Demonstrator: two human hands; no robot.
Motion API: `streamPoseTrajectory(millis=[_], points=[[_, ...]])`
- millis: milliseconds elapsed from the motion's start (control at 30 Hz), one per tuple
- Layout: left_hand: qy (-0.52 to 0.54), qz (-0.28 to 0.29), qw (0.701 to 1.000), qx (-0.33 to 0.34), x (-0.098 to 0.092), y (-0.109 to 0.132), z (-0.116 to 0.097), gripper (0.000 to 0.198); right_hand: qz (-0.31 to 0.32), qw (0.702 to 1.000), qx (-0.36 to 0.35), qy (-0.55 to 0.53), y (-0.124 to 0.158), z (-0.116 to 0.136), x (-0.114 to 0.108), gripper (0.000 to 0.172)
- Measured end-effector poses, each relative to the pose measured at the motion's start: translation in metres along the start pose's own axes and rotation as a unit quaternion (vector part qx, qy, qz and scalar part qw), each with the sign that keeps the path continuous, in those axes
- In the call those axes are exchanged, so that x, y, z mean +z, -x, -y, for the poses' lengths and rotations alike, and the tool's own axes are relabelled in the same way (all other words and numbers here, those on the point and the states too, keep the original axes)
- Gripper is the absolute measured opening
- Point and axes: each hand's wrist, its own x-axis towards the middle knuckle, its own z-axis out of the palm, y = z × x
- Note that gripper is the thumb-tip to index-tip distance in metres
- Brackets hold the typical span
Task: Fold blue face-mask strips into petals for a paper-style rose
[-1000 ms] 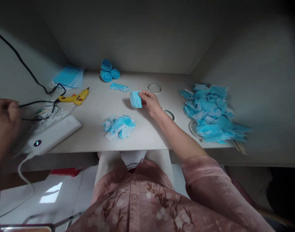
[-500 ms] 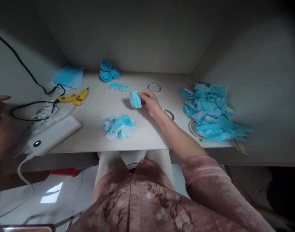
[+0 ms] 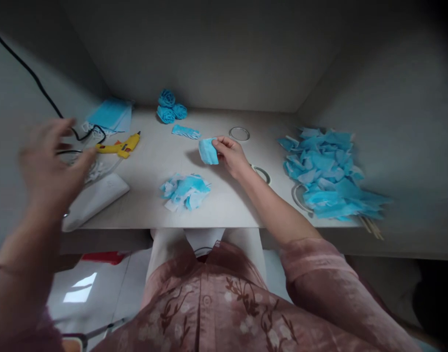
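Note:
Pinched between the thumb and fingers of my right hand (image 3: pixel 229 152) is a small light-blue fabric piece (image 3: pixel 208 151), held above the middle of the table. My left hand (image 3: pixel 55 161) is blurred at the left, fingers apart and nothing in it, over the white power bank (image 3: pixel 97 199) and near the yellow glue gun (image 3: pixel 124 146). Below the held piece lies a small pile of blue and white scraps (image 3: pixel 187 190). A folded blue strip (image 3: pixel 186 132) rests behind it, and blue rolled fabric roses (image 3: pixel 167 115) sit at the back.
A large heap of blue fabric pieces (image 3: pixel 324 166) covers the right side, with thin sticks (image 3: pixel 371 227) under it. Rings of tape or wire (image 3: pixel 239 128) lie near the middle. Blue masks (image 3: pixel 110 115) are stacked at back left, beside a black cable (image 3: pixel 33 73).
My left hand has come in from the left edge, rightward over the power bank. My right hand still holds the blue piece. The view has shifted slightly.

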Motion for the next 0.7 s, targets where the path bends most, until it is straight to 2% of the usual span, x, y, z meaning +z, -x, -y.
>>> streamPoseTrajectory(millis=[33, 67, 133, 167, 233, 333, 400, 433, 567, 633, 700], points=[[0.035, -0.033, 0.998, 0.032, 0.015, -0.002, -0.017, 0.067, 0.007, 1.000, -0.008, 0.004, 0.002, 0.002, 0.002, 0.049], [0.094, -0.036, 0.993, 0.056, 0.032, -0.004, -0.033, 0.058, 0.012, 1.000, -0.015, 0.009, 0.003, 0.003, 0.004, 0.048], [0.229, 0.048, 0.972, 0.030, 0.068, -0.013, -0.058, 0.046, 0.015, 0.999, -0.020, 0.020, 0.006, 0.006, 0.007, 0.047], [0.282, 0.112, 0.953, 0.005, 0.086, -0.018, -0.067, 0.043, 0.012, 0.999, -0.021, 0.025, 0.007, 0.008, 0.008, 0.047], [0.384, 0.206, 0.899, -0.037, 0.118, -0.028, -0.079, 0.040, 0.002, 0.999, -0.025, 0.031, 0.008, 0.010, 0.008, 0.048], [0.434, 0.334, 0.831, -0.094, 0.153, -0.038, -0.086, 0.027, -0.007, 0.999, -0.032, 0.027, 0.007, 0.011, 0.007, 0.047], [0.445, 0.372, 0.807, -0.110, 0.167, -0.040, -0.087, 0.013, -0.014, 0.999, -0.037, 0.024, 0.005, 0.011, 0.005, 0.046], [0.455, 0.369, 0.801, -0.120, 0.172, -0.039, -0.087, 0.007, -0.019, 0.999, -0.040, 0.025, 0.005, 0.010, 0.004, 0.045], [0.503, 0.312, 0.789, -0.165, 0.179, -0.033, -0.084, 0.009, -0.029, 0.998, -0.031, 0.039, 0.002, 0.006, 0.002, 0.043], [0.515, 0.309, 0.782, -0.164, 0.179, -0.031, -0.082, 0.002, -0.019, 0.999, -0.010, 0.024, 0.002, 0.005, 0.002, 0.045], [0.519, 0.308, 0.782, -0.157, 0.178, -0.030, -0.080, 0.005, -0.003, 1.000, 0.023, -0.001, 0.002, 0.005, 0.003, 0.051]])
